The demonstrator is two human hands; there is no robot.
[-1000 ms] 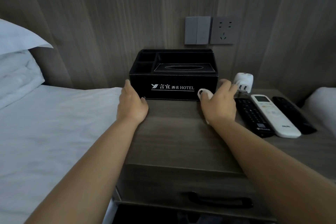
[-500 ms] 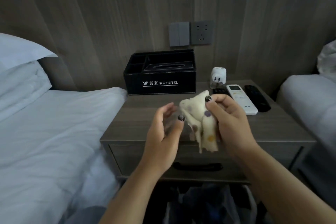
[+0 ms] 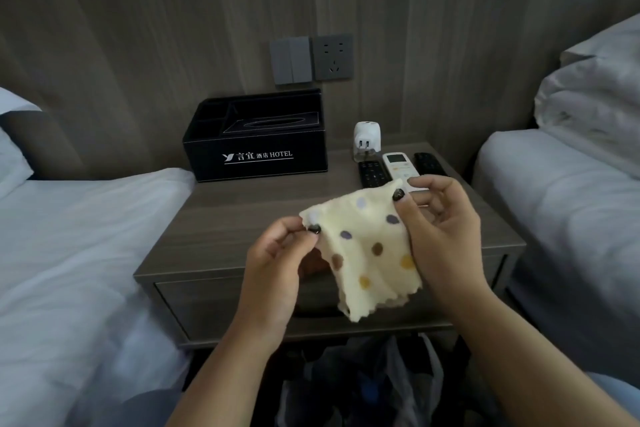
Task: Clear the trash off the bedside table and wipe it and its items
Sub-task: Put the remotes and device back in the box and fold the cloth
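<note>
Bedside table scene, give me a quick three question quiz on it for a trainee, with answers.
1. True or false: both hands pinch the dotted cloth.
2. Which remote is white: A the leftmost, B the middle one, C the rightmost?
3. What stands directly behind the remotes, right of the black tissue box?

Key
1. True: left hand and right hand each pinch an upper corner, above the table.
2. B: the white remote lies between two black remotes.
3. A white plug adapter.
</note>
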